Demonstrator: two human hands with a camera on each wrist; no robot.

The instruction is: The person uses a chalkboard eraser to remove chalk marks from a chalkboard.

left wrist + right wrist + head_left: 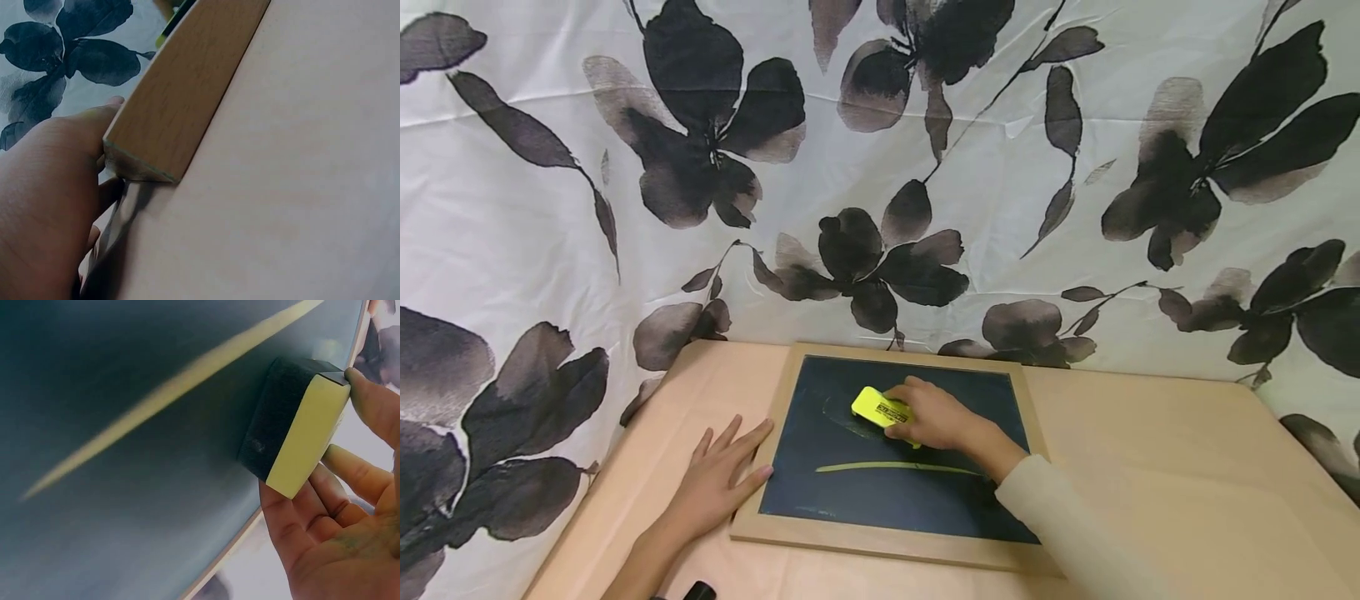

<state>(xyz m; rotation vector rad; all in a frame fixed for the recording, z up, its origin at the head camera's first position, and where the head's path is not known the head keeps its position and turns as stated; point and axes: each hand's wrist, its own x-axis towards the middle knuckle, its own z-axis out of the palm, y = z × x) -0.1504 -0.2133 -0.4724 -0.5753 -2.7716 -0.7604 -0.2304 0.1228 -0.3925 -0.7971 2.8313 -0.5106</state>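
Note:
A wood-framed chalkboard (887, 500) lies on the table, with a curved yellow chalk line (887, 467) across it and faint smudges on its dark surface. My right hand (940, 414) grips a chalkboard eraser (880, 407) over the upper middle of the board. In the right wrist view, the eraser (306, 434) shows a yellow body and a dark felt side facing the board, with the thumb and fingertips at its edges. Fingers spread, my left hand (718, 475) touches the left side of the frame. In the left wrist view it sits beside the wooden frame (181, 94).
A light tan table (1165, 467) extends on both sides of the board. Behind it hangs a white cloth (1000, 208) with dark flower prints, which also shows on the left. A small black object (700, 591) sits at the bottom edge near my left wrist.

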